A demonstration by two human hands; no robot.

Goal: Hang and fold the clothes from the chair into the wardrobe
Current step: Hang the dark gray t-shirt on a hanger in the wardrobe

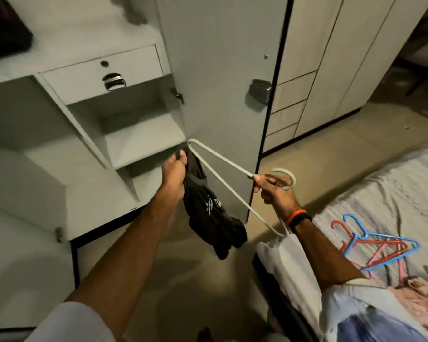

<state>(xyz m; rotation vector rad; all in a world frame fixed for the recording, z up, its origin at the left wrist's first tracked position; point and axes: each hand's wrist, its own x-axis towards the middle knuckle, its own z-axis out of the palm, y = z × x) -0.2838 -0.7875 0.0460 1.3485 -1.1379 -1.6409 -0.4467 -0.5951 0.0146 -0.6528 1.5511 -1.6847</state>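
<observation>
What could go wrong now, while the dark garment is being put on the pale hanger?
1. The left hand pinches only the top of the dark garment; most of it hangs loose and could slip to the floor.
2. The right hand holds the pale hanger near its hook, and the far corner sits close to the wardrobe door, so it may knock against it.
</observation>
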